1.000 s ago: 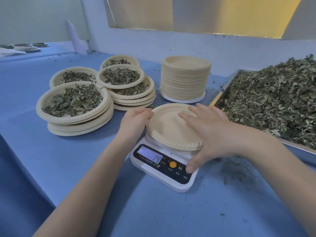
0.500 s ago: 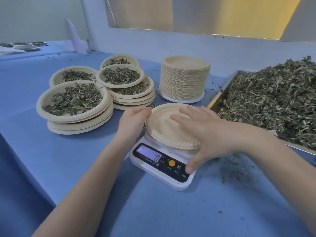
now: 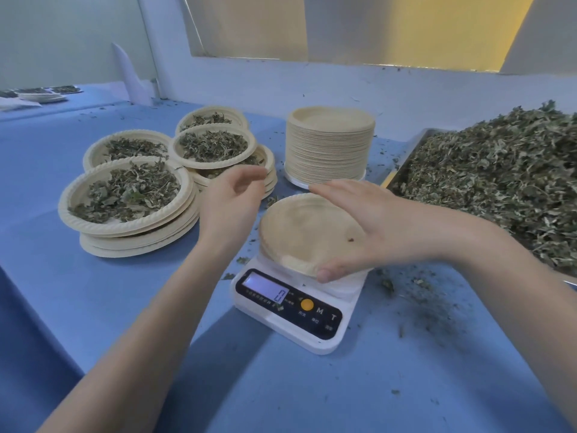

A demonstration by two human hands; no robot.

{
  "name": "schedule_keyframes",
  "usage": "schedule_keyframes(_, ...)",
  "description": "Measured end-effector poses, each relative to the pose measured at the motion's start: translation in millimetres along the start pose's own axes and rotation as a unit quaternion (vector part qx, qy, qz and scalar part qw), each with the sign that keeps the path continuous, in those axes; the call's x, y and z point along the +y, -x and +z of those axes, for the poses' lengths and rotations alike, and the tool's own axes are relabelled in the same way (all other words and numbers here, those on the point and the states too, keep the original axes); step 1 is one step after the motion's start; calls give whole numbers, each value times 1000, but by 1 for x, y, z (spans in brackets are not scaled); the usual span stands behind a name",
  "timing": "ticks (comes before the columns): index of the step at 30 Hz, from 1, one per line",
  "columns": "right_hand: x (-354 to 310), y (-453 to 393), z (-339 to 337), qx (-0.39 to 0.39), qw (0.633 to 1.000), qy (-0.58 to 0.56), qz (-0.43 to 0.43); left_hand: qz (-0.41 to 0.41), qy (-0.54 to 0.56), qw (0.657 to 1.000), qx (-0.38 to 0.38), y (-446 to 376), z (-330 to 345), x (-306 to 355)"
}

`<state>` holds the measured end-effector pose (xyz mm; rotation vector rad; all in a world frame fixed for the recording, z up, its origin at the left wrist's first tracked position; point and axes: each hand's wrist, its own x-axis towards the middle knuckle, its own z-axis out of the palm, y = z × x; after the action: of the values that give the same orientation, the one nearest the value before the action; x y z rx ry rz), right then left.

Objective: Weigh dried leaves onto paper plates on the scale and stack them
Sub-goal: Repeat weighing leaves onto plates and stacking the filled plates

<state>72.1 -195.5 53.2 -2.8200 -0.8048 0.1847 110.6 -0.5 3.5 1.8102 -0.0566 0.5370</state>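
Observation:
An empty beige paper plate (image 3: 299, 232) lies on the white digital scale (image 3: 290, 310) in the middle of the blue table. My right hand (image 3: 381, 226) hovers flat over the plate's right half, fingers spread, thumb at the plate's near rim; whether it touches the plate I cannot tell. My left hand (image 3: 232, 198) is lifted off to the left of the plate, fingers loosely curled, holding nothing. A heap of dried leaves (image 3: 499, 176) fills a metal tray (image 3: 406, 154) on the right. Stacks of filled plates (image 3: 125, 195) stand at the left.
A tall stack of empty plates (image 3: 329, 145) stands behind the scale. More filled plates (image 3: 214, 145) sit behind my left hand. Leaf crumbs (image 3: 421, 295) are scattered on the table right of the scale. A wall runs along the back.
My left hand has let go of the plate's left rim and lifted away to the left. My right hand has risen from the plate and flattened over it.

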Motion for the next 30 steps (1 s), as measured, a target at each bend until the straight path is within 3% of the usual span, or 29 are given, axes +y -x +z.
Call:
schedule_keyframes(5, 17, 8, -15, 63, 998, 12, -2, 77, -45, 984, -156, 3, 50, 50)
schedule_keyframes(13, 92, 61, -36, 92, 992, 0, 84, 160, -146, 925, -311, 0, 155, 92)
schedule_keyframes(18, 162, 89, -42, 61, 965, 4, 254, 182, -251, 839, -446, -10, 212, 95)
schedule_keyframes(21, 197, 97, -36, 15, 940, 55, 335, 179, -332, 793, -479, -22, 236, 90)
schedule_keyframes(25, 228, 94, -18, -39, 918, 56, 391, 139, -511, 690, -495, -37, 251, 77)
schedule_keyframes(27, 237, 87, -10, -34, 918, 27, 394, 99, -506, 686, -513, -42, 252, 68)
schedule_keyframes(30, 236, 69, 1, 14, 943, -28, 331, 71, -425, 722, -541, -37, 255, 59)
